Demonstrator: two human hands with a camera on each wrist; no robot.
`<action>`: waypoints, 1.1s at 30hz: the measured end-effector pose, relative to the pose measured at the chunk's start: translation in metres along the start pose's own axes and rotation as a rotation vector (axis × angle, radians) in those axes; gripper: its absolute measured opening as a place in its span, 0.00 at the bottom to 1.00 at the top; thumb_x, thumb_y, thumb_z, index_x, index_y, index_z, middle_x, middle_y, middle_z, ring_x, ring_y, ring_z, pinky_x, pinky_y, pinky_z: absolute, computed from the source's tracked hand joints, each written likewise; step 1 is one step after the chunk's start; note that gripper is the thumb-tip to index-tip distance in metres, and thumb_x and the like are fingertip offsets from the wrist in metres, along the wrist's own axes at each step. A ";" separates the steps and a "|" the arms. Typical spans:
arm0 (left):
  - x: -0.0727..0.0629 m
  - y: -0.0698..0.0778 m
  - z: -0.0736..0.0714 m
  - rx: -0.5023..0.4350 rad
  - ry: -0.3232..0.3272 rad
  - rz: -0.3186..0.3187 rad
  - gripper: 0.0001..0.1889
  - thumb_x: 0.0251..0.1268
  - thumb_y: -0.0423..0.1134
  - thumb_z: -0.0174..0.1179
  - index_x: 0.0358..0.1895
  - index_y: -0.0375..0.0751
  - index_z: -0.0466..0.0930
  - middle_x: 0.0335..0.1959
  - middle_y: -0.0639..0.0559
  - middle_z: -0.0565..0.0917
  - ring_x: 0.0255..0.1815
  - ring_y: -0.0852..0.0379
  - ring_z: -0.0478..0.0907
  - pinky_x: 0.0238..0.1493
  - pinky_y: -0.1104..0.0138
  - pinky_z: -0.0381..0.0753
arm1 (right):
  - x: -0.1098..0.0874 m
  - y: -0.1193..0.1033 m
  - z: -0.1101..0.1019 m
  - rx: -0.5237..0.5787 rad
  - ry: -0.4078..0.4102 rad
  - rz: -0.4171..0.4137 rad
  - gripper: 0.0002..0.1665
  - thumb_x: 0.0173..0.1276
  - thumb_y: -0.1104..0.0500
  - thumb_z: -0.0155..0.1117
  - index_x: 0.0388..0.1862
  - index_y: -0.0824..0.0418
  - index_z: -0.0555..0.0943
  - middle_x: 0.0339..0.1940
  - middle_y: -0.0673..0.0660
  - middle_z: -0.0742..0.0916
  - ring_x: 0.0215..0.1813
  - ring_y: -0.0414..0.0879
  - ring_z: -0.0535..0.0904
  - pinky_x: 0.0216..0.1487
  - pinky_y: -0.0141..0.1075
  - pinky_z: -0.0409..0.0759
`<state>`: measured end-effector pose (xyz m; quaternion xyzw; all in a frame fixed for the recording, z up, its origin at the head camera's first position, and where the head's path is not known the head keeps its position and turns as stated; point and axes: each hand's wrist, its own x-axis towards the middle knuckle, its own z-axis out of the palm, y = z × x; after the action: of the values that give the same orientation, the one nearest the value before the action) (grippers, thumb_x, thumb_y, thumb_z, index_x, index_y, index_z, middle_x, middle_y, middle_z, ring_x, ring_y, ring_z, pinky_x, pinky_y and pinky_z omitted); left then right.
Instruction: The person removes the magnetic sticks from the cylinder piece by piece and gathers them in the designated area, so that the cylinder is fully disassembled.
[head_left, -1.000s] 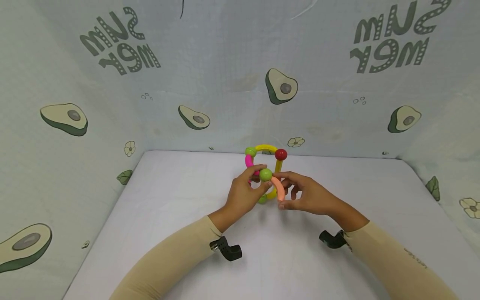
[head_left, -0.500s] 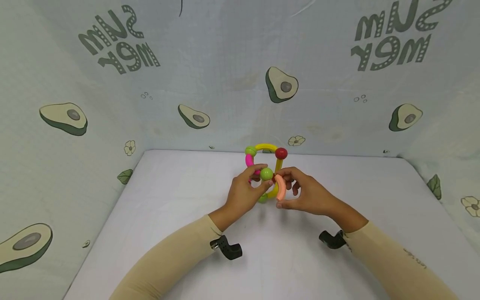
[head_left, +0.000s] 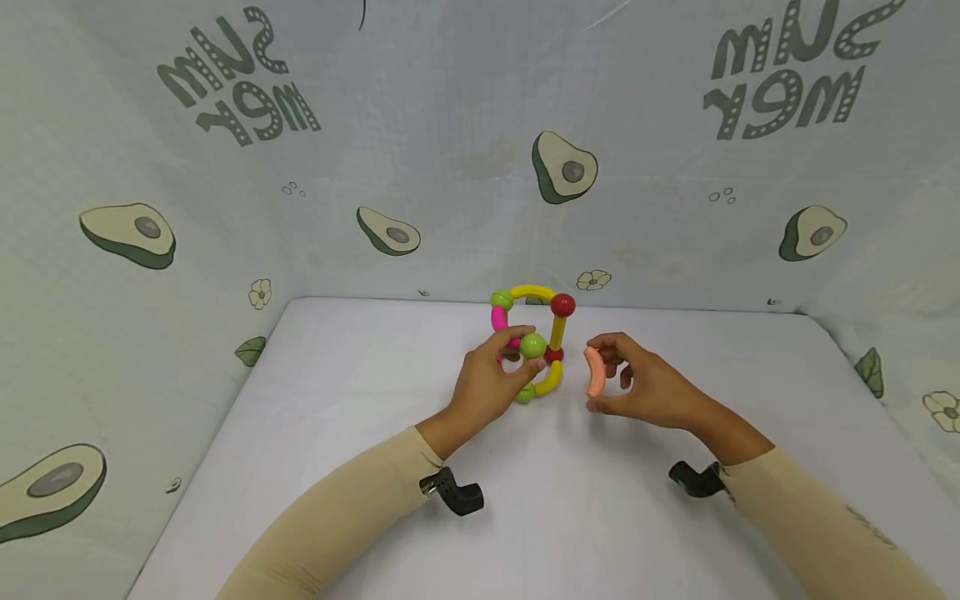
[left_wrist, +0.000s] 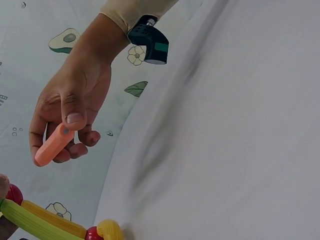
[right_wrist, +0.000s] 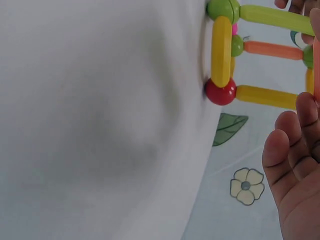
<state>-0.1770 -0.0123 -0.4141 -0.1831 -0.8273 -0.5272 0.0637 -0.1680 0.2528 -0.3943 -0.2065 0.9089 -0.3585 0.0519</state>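
My right hand pinches a curved orange magnetic rod between thumb and fingertips, apart from the frame of magnetic sticks and balls. In the left wrist view, a small grey dot marks the end of the orange rod. My left hand holds the frame by a green ball between thumb and forefinger. The frame joins yellow rods, a pink rod, red balls and green balls. In the right wrist view, a straight orange rod and a yellow rod show among its sides.
A white-covered table lies beneath both hands. Behind it hangs a pale cloth printed with avocados and flowers. Each wrist carries a black camera mount that sticks out over the table.
The orange rod has come away from the green ball, and my right hand has carried it to the right. My left hand stays on the frame, almost still.
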 end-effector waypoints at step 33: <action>0.001 -0.001 -0.004 -0.007 -0.035 -0.005 0.27 0.65 0.43 0.72 0.66 0.49 0.78 0.48 0.54 0.85 0.50 0.49 0.80 0.35 0.69 0.82 | -0.032 0.049 -0.025 -0.099 -0.011 0.093 0.51 0.57 0.48 0.83 0.72 0.63 0.66 0.48 0.55 0.78 0.47 0.52 0.70 0.44 0.36 0.75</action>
<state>-0.1788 -0.0155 -0.4126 -0.1905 -0.8269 -0.5269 0.0474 -0.1614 0.3136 -0.4107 -0.1685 0.9337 -0.3094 0.0633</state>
